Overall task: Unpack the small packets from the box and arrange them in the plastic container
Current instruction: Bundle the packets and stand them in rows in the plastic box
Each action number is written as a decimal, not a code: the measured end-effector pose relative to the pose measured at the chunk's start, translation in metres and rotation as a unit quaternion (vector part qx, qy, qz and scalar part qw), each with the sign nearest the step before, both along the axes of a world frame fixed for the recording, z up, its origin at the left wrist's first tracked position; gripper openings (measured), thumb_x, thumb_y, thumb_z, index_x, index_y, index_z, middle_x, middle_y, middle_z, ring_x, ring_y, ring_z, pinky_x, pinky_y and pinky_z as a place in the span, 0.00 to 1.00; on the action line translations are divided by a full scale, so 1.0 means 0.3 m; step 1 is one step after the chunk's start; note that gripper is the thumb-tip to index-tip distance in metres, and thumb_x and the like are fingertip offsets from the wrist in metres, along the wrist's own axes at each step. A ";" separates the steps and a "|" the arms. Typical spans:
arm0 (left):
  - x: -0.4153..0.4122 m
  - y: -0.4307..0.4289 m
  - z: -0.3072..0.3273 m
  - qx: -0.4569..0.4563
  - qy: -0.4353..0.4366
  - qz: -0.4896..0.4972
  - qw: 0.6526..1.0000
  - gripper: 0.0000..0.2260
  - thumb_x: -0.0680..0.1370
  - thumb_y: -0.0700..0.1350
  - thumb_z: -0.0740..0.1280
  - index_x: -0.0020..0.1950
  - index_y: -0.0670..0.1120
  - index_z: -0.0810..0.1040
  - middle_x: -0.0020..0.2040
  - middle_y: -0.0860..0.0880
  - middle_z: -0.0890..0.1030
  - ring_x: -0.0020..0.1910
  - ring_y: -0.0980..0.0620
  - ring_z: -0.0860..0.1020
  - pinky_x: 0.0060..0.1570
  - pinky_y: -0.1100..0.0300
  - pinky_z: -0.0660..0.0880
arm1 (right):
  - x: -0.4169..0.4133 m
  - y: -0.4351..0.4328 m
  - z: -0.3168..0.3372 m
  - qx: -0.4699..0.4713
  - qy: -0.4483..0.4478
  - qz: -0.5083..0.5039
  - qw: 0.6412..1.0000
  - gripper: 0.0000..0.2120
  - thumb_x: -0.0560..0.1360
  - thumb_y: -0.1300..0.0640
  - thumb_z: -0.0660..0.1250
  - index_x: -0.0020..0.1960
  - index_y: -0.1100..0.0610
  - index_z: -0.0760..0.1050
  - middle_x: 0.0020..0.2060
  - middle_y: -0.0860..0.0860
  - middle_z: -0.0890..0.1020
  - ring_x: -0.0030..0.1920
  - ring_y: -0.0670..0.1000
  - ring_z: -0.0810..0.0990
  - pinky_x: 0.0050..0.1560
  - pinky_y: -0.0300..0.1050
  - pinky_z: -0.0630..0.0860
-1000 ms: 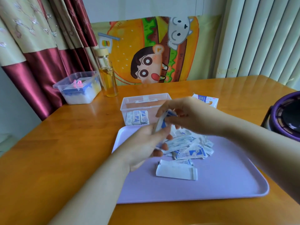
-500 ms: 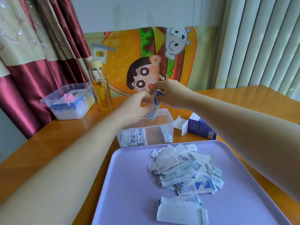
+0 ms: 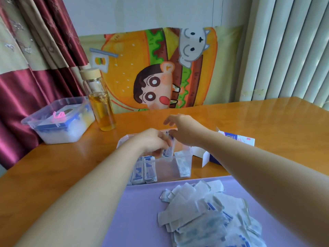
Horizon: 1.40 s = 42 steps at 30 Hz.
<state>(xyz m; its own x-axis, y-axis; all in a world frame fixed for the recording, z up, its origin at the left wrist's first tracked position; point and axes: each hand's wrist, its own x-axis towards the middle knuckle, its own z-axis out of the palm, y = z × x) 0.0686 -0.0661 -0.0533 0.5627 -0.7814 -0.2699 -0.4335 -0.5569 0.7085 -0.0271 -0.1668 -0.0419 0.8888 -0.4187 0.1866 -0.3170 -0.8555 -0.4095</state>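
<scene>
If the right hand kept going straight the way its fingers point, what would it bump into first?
Probably the glass bottle of yellow liquid. The right hand points left and away above the plastic container, and nothing else shows between them, though depth is hard to judge.

Bright, soft daylight, seemingly from blinds (image 3: 293, 50) on right. Colours vivid, exposure even. Glare sheen across far table (image 3: 258, 118) top. Shadows faint, diffuse under arms. Motion blur on right hand (image 3: 185, 131) fingertips; left hand (image 3: 153, 141) and pinched packet (image 3: 167, 151) slightly soft. Bottom packet pile (image 3: 204, 220) smeared, print unreadable. Wide-angle bends curtain (image 3: 26, 68) and blinds at frame edges.
</scene>
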 end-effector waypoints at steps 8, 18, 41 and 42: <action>0.018 -0.054 -0.058 0.202 -0.123 -0.015 0.972 0.13 0.70 0.47 0.70 0.54 0.46 0.82 0.54 0.48 0.81 0.50 0.48 0.79 0.49 0.57 0.75 | -0.051 -0.053 -0.027 0.062 -0.101 -0.018 0.993 0.15 0.80 0.63 0.56 0.63 0.55 0.74 0.61 0.50 0.77 0.59 0.49 0.75 0.48 0.35 0.67; -0.005 -0.118 -0.079 0.306 -0.131 -0.035 0.942 0.14 0.75 0.46 0.68 0.60 0.46 0.80 0.60 0.46 0.79 0.58 0.46 0.78 0.61 0.51 0.74 | -0.068 -0.078 -0.063 0.102 -0.112 -0.003 0.988 0.14 0.81 0.61 0.55 0.62 0.55 0.75 0.60 0.52 0.78 0.48 0.45 0.74 0.36 0.27 0.67; -0.008 -0.146 -0.081 0.302 -0.066 0.001 0.951 0.14 0.77 0.42 0.67 0.63 0.42 0.75 0.55 0.44 0.81 0.53 0.49 0.82 0.55 0.54 0.78 | -0.095 -0.061 -0.052 0.112 -0.101 0.005 0.989 0.14 0.81 0.62 0.55 0.61 0.57 0.76 0.59 0.53 0.79 0.54 0.49 0.76 0.45 0.36 0.70; -0.008 -0.146 -0.081 0.297 -0.063 0.000 0.953 0.14 0.77 0.42 0.67 0.62 0.42 0.75 0.55 0.44 0.81 0.53 0.49 0.82 0.56 0.54 0.78 | -0.094 -0.060 -0.052 0.114 -0.099 0.004 0.988 0.14 0.81 0.62 0.55 0.61 0.57 0.76 0.59 0.52 0.79 0.54 0.49 0.77 0.45 0.36 0.70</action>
